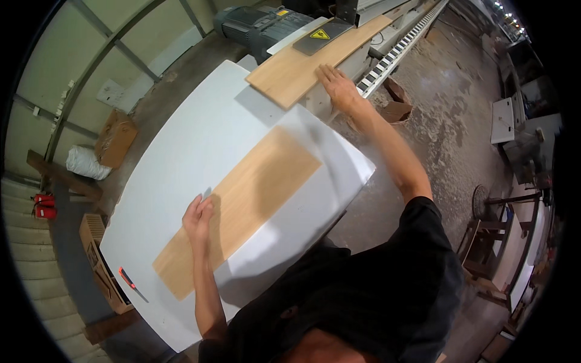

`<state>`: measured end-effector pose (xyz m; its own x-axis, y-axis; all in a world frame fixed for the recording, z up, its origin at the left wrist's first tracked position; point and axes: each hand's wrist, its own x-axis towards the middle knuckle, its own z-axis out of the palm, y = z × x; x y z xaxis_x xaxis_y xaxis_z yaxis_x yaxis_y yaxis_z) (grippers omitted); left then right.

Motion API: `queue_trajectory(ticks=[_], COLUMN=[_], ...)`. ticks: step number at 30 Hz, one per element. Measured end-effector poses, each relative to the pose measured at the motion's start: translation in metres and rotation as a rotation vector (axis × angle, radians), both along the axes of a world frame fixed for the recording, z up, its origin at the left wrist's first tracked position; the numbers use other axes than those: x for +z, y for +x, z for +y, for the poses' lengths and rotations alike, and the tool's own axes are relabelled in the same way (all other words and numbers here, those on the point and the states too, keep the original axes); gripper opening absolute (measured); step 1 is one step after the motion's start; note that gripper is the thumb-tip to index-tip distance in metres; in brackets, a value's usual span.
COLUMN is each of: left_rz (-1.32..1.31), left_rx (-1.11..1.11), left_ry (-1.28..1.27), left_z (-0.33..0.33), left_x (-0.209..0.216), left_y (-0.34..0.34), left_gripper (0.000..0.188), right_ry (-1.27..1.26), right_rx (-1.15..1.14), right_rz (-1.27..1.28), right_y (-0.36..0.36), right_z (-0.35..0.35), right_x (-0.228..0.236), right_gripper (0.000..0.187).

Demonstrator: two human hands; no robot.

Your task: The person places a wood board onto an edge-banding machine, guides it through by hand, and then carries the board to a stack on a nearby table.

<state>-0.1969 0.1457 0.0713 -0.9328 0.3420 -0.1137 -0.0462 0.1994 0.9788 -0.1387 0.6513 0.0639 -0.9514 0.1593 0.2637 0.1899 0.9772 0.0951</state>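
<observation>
A wood-coloured plank (254,199) lies slantwise on a white tabletop (163,175). Over the long left edge of this plank is my left hand (198,219), its fingers curled together; whether anything is between them is hidden. My right hand (340,89) reaches forward with fingers stretched out, laid on the near right edge of a second plank (281,77). That plank's far part runs into a machine (363,13), under a dark plate with a yellow warning sign (321,35). Its near end juts out over the tabletop.
A red-handled utility knife (128,279) lies near the table's left edge. Beside the machine stand a grey motor (260,27) and a toothed conveyor chain (396,51). Cardboard boxes (116,138) and a white sack (88,162) are on the floor at left; dust covers the floor (448,115) at right.
</observation>
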Motion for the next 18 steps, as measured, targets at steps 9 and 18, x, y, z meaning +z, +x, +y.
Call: queue_trajectory(ticks=[9, 18], left_rz=[-0.441, -0.369], left_rx=[-0.035, 0.231], left_ry=[0.286, 0.209], left_z=[0.171, 0.196], left_x=[-0.008, 0.004], left_y=[-0.061, -0.067], left_gripper=[0.059, 0.053], right_ry=[-0.059, 0.045], right_rx=[-0.078, -0.108], right_rz=[0.018, 0.007], right_y=[-0.004, -0.012], right_z=[0.064, 0.117], right_x=[-0.003, -0.009], right_gripper=[0.070, 0.062])
